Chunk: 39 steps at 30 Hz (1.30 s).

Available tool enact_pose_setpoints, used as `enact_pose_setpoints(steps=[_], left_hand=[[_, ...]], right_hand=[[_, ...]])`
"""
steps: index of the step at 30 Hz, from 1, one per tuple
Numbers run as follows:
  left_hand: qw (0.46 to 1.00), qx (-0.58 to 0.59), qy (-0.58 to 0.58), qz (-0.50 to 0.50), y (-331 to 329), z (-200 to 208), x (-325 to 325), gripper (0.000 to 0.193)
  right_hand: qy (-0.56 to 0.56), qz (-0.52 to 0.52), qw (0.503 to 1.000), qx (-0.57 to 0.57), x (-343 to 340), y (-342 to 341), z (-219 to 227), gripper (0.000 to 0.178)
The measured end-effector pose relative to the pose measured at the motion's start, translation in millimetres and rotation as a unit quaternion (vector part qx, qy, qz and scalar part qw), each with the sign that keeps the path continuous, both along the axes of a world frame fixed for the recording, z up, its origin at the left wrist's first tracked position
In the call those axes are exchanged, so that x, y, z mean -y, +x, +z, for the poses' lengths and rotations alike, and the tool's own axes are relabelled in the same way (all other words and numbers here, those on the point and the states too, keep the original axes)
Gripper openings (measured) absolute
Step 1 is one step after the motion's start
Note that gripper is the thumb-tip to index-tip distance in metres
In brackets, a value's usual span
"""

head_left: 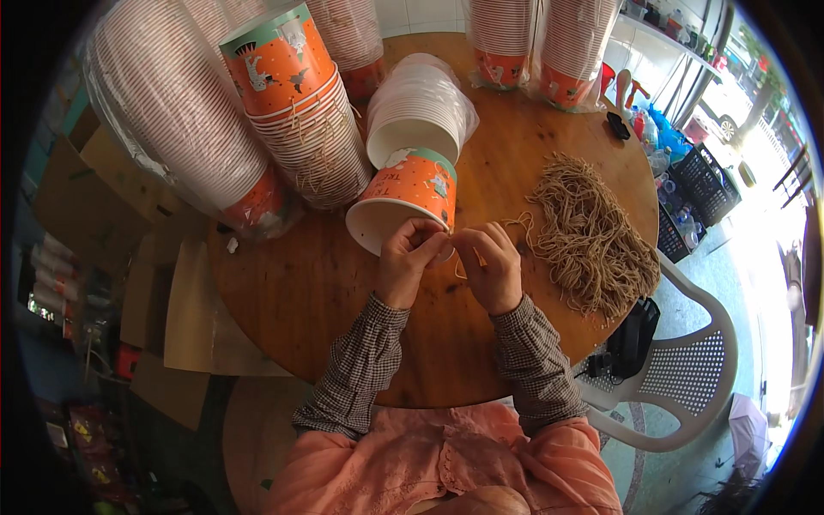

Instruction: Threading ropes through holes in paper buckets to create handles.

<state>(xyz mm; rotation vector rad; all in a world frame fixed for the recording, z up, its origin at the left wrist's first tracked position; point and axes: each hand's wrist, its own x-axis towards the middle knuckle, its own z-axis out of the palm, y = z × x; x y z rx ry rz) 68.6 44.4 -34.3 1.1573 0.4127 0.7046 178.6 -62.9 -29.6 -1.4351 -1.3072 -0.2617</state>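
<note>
An orange paper tub (412, 190) with a green band lies on its side at the middle of the table, its open white mouth toward me. My left hand (408, 257) is closed in a pinch at the tub's rim, thumb and forefinger together. Right beside it my right hand (491, 264) is closed on a thin tan string, whose loose end (460, 269) hangs below the fingers. The two hands' fingertips almost meet at the rim, so the exact point of contact is hidden. To the right lies a big tangled heap of tan strings (592, 236).
Behind the tub lies a bagged stack of white tubs (421, 103). At left stands a stack of orange tubs (300, 112) with strings hanging on it, beside a tall wrapped stack (172, 112). A white plastic chair (687, 369) and black crates (704, 184) stand right; cardboard boxes (189, 309) left.
</note>
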Motion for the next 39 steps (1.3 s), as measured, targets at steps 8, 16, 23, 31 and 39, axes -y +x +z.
enact_pose_setpoints(steps=[8, 16, 23, 31, 39], left_hand=[[0.927, -0.046, 0.350, 0.126, 4, -11, 4, 0.008], [0.817, -0.035, 0.523, 0.239, 5, -2, 15, 0.010], [0.816, -0.040, 0.520, 0.248, 6, -3, 15, 0.009], [0.998, 0.018, 0.040, -0.054, -1, -5, 0, 0.004], [0.969, 0.076, -0.134, -0.191, -2, -8, -6, 0.016]], right_hand=[[0.026, -0.015, 1.000, 0.002, -2, 3, -2, 0.012], [0.023, -0.012, 1.000, -0.011, -2, -1, -2, 0.013], [0.020, -0.014, 1.000, -0.016, -1, -1, -3, 0.013], [-0.011, 0.003, 0.997, -0.080, -1, -3, -3, 0.014], [-0.011, 0.079, 0.980, -0.184, -2, 1, -11, 0.019]])
